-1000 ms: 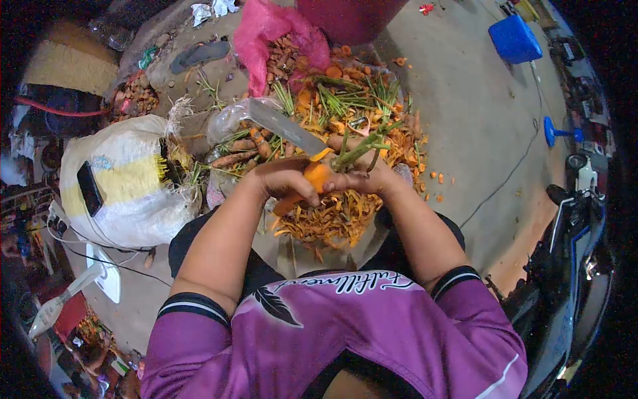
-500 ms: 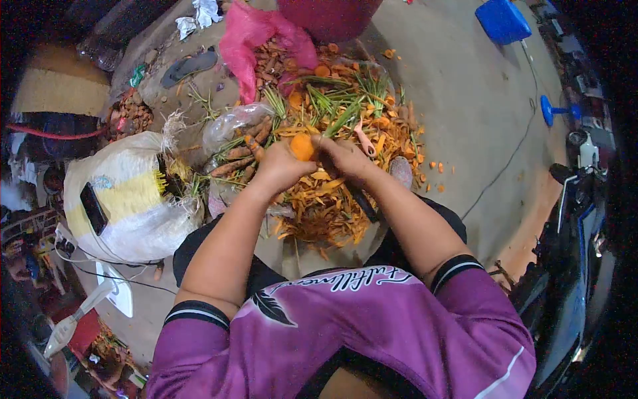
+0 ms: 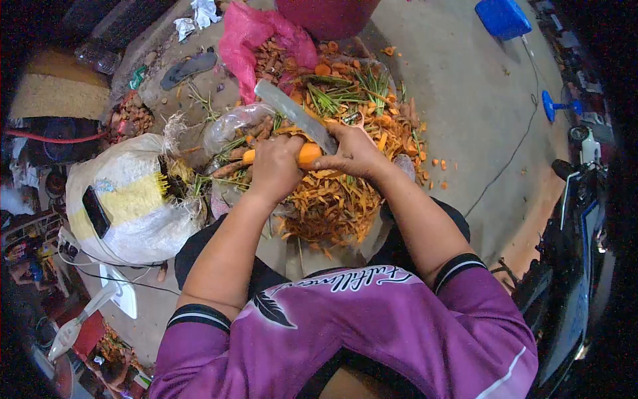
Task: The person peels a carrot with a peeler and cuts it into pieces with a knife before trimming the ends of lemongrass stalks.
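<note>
A peeled orange carrot (image 3: 309, 153) lies across my lap side of the pile, with my left hand (image 3: 274, 165) wrapped around its middle; one end pokes out past the fingers. My right hand (image 3: 357, 154) grips a broad-bladed knife (image 3: 292, 112), its blade slanting up and to the left over the carrot. The right thumb presses near the carrot's thick end. Beneath both hands spreads a heap of carrot peelings (image 3: 332, 209). Cut green tops (image 3: 325, 100) and carrot ends lie just beyond. Unpeeled carrots (image 3: 232, 167) rest left of my left hand.
A white and yellow sack (image 3: 133, 206) with a phone (image 3: 96, 211) on it stands at the left. Ahead are a pink mesh bag (image 3: 242, 43) and a large red tub (image 3: 329, 16). One sandal (image 3: 189, 70) lies far left. A cable (image 3: 505, 166) crosses the floor at right.
The knife has swung up from below my right hand to above the carrot. My left hand has turned, bringing the carrot from end-on to lying sideways.
</note>
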The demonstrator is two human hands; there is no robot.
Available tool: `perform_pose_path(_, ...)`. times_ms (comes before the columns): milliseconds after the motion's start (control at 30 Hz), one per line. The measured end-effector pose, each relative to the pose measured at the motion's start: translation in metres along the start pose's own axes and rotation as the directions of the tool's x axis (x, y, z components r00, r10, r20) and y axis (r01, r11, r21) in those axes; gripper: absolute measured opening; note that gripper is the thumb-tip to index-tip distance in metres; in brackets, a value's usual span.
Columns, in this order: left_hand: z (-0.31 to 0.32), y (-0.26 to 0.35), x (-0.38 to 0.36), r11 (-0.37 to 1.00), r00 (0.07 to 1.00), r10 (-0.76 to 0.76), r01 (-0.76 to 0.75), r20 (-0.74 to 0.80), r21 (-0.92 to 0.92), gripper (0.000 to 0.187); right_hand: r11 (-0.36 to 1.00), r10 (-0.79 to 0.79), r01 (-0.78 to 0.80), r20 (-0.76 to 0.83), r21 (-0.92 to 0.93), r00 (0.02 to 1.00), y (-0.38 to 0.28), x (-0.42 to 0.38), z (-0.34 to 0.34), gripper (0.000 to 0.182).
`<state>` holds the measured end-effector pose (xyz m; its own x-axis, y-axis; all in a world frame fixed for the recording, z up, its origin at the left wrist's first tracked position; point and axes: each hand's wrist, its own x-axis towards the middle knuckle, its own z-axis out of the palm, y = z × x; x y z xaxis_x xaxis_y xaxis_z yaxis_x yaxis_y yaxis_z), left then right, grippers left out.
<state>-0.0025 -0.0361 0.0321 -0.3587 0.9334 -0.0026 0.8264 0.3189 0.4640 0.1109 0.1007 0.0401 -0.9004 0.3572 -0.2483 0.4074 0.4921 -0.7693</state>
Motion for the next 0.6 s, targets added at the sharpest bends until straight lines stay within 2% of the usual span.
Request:
perform_pose_path(100, 0.003, 0.001, -0.004, 0.986, 0.997, -0.067, 0.072, 0.044, -0.149, 0.033, 1.0, -0.016, 0.017, 0.069, -0.021, 0.998, -0.006, -0.002, -0.001, 0.068)
perform_pose_path(167, -0.007, -0.001, 0.003, 0.885, 0.948, -0.217, 0.292, 0.234, -0.363, 0.034, 0.997, -0.069, 0.066, 0.098, 0.037, 0.993, -0.001, -0.003, 0.004, 0.063)
perform_pose_path(200, -0.011, -0.001, 0.006, 0.801, 0.903, -0.268, 0.403, 0.336, -0.442, 0.034, 0.993, 0.03, -0.041, 0.089, 0.115, 0.996, 0.006, -0.001, 0.006, 0.061)
perform_pose_path(233, -0.011, -0.001, 0.006, 0.58, 0.918, -0.263, 0.397, 0.298, -0.711, 0.038, 0.971, 0.127, -0.142, 0.087, 0.192, 0.988, 0.014, 0.005, 0.008, 0.059)
perform_pose_path(267, -0.011, 0.0, 0.006, 0.483, 0.903, -0.306, 0.42, 0.301, -0.768, 0.038, 0.934, 0.221, -0.238, 0.094, 0.268, 0.971, 0.021, 0.008, 0.009, 0.058)
perform_pose_path(300, -0.014, 0.002, 0.007, 0.381, 0.886, -0.348, 0.433, 0.307, -0.817, 0.038, 0.933, 0.187, -0.199, 0.071, 0.299, 0.98, 0.026, 0.009, 0.011, 0.05)
perform_pose_path(333, -0.013, -0.003, 0.008, 0.147, 0.861, -0.312, 0.462, 0.402, -0.875, 0.036, 0.931, 0.153, -0.159, 0.046, 0.329, 0.987, 0.026, 0.009, 0.012, 0.043)
perform_pose_path(367, -0.008, -0.01, 0.008, -0.097, 0.836, -0.252, 0.478, 0.486, -0.873, 0.035, 0.926, 0.121, -0.121, 0.022, 0.358, 0.992, 0.029, 0.009, 0.012, 0.036)
perform_pose_path(400, -0.003, -0.017, 0.007, -0.335, 0.815, -0.173, 0.48, 0.553, -0.811, 0.034, 0.913, 0.086, -0.088, 0.022, 0.399, 0.996, 0.05, 0.013, 0.026, 0.038)
perform_pose_path(500, 0.012, -0.032, 0.012, -0.547, 0.814, -0.219, 0.354, 0.538, -0.758, 0.035, 0.97, 0.009, 0.013, -0.088, 0.245, 0.996, 0.05, 0.012, 0.037, 0.034)
perform_pose_path(567, 0.007, -0.027, 0.016, -0.531, 0.806, -0.261, 0.34, 0.531, -0.776, 0.04, 0.822, 0.08, -0.068, 0.003, 0.565, 0.997, 0.02, 0.004, 0.035, 0.027)
perform_pose_path(600, 0.006, -0.025, 0.017, -0.543, 0.814, -0.265, 0.317, 0.517, -0.777, 0.04, 0.794, 0.11, -0.096, 0.012, 0.6, 0.994, 0.002, -0.001, 0.029, 0.025)
